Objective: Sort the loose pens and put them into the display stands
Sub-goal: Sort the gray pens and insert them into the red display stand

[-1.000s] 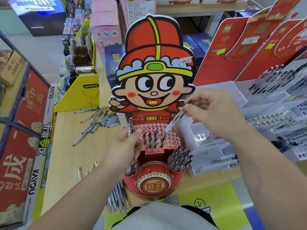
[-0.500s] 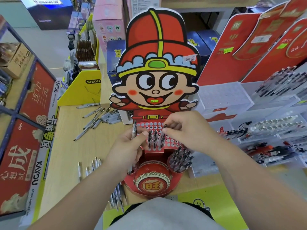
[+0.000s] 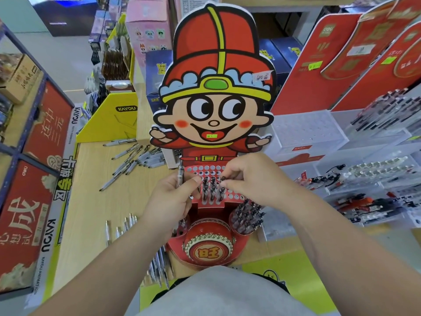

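red-and-yellow cartoon display stand (image 3: 214, 71), yellow box (image 3: 114, 119), clear-and-black pens (image 3: 132, 160)

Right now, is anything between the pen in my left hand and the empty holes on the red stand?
Nothing visible blocks it. The left hand holds the pen upright beside the hole panel, whose upper rows are open.

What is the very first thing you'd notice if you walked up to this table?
The big cartoon figure with a red hat stands in the middle, towering over a red pen stand. Right below it, the right hand pinches a pen at the stand's holes, while the left hand holds another. Loose pens lie scattered on the wooden table to the left.
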`<state>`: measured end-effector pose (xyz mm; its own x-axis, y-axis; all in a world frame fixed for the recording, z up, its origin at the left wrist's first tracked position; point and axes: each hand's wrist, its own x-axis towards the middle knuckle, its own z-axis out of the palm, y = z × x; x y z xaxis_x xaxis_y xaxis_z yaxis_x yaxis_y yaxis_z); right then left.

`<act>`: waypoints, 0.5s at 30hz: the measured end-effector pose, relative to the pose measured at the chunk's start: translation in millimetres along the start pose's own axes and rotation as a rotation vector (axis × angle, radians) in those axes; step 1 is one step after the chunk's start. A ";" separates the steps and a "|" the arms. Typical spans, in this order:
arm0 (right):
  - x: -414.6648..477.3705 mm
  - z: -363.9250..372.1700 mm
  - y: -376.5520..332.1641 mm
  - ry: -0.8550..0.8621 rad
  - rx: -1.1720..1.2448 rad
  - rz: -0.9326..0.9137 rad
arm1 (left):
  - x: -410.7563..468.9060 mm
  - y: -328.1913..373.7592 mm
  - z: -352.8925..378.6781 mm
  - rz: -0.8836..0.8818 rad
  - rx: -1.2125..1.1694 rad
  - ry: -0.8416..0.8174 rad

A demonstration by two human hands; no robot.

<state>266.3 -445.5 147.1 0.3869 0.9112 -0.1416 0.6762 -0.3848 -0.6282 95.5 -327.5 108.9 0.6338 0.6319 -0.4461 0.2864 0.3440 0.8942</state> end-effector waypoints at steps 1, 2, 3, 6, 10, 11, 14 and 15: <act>0.7 -1.0 -0.7 -0.004 -0.003 0.001 | 0.0 0.4 -0.4 -0.003 0.002 -0.002; 1.7 -1.7 -1.0 -0.011 -0.001 0.004 | 0.1 0.8 -0.7 -0.005 0.005 -0.003; 2.8 -2.9 -0.9 -0.021 0.007 0.009 | -0.1 1.4 -0.9 -0.006 0.006 -0.004; 7.4 -7.1 2.4 -0.065 0.051 0.039 | -0.5 3.1 0.0 -0.006 -0.004 -0.006; 8.3 -9.5 8.1 -0.106 0.066 0.048 | -1.2 4.7 -0.2 -0.016 -0.001 -0.011; 7.5 -9.6 8.6 -0.110 0.058 0.040 | -1.1 4.9 -0.5 -0.017 0.004 -0.013; 6.3 -9.0 7.4 -0.107 -0.013 -0.009 | -1.4 5.1 -1.3 -0.012 0.017 -0.022; 6.6 -8.6 6.3 -0.102 -0.042 -0.031 | -1.9 5.3 -1.4 -0.012 0.017 -0.025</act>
<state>278.5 -443.1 148.8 0.3012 0.9321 -0.2014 0.7133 -0.3604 -0.6011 94.8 -325.9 114.4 0.6483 0.6100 -0.4557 0.3059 0.3394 0.8895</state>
